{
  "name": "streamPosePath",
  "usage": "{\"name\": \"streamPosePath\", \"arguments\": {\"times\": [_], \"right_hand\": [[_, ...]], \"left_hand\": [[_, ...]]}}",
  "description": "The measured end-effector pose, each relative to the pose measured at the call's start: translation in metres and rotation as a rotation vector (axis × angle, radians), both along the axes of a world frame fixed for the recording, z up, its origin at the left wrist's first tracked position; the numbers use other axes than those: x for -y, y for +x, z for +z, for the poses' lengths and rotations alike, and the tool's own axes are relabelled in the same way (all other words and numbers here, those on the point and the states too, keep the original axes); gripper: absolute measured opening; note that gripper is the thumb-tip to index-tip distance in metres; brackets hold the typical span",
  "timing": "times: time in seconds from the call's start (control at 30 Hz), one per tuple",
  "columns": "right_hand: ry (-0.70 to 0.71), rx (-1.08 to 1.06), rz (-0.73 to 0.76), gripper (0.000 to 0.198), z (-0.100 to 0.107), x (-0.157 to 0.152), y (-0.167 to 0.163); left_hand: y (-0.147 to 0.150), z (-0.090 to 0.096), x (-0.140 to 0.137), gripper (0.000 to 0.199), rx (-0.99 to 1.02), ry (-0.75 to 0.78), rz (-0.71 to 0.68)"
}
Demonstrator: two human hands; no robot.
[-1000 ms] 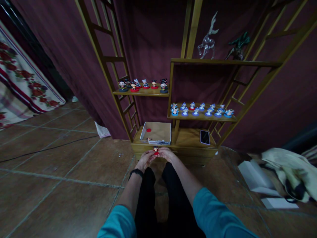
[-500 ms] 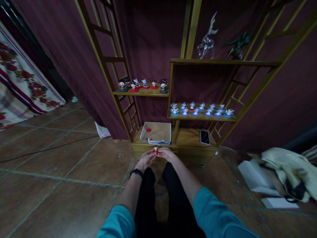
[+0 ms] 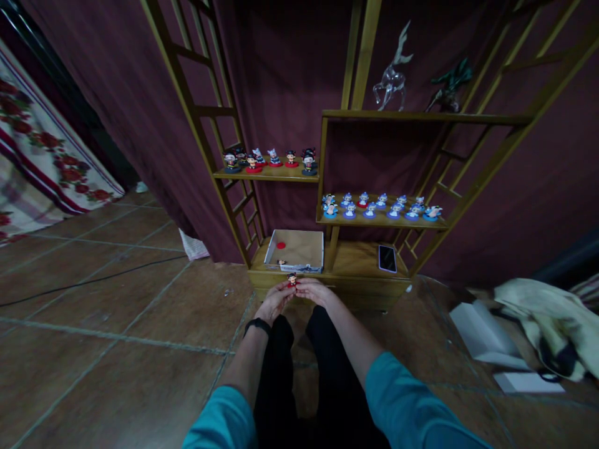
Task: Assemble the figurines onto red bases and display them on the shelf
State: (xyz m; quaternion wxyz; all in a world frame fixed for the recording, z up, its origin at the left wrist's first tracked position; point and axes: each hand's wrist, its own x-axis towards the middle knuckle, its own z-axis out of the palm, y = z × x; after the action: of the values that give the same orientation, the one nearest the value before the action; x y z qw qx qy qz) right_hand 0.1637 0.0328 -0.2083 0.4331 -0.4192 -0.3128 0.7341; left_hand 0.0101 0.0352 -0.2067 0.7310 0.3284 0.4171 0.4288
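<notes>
Currently held: one red-based figurine (image 3: pixel 292 279), upright between the fingers of the left hand (image 3: pixel 277 300) and the right hand (image 3: pixel 314 290).
Left fingers: clamped on the base's left side.
Right fingers: clamped on the base's right side.
Box (image 3: pixel 303 251): one, open-topped, just beyond the fingertips.
Box contents: two items, one red disc (image 3: pixel 281 246) and one small figure (image 3: pixel 281 262) lying by the near wall.
Left shelf (image 3: pixel 269 177): about eight figurines, above and beyond the fingers; rear ones partly hidden.
Right shelf (image 3: pixel 381 222): twelve figurines, two rows of six, above and right of the fingers.
Phone (image 3: pixel 387 259): one, flat, beyond the fingers to the right.
Top shelf (image 3: pixel 421 116): two ornaments, one clear deer (image 3: pixel 390 86) and one dark green piece (image 3: pixel 448 92), high above the fingers, rightward.
</notes>
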Motion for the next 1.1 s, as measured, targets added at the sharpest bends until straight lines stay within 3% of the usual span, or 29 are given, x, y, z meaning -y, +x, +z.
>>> {"name": "streamPosePath", "arguments": {"times": [0.63, 1.1], "right_hand": [[0.031, 0.021, -0.027, 0.03, 0.003, 0.0022, -0.001], [0.028, 0.169, -0.048, 0.025, 0.0049, 0.0024, -0.0025]], "left_hand": [[0.0002, -0.0025, -0.001, 0.038, 0.035, 0.034, -0.01], [0.0032, 0.0004, 0.0026, 0.037, -0.041, 0.073, -0.079]]}}
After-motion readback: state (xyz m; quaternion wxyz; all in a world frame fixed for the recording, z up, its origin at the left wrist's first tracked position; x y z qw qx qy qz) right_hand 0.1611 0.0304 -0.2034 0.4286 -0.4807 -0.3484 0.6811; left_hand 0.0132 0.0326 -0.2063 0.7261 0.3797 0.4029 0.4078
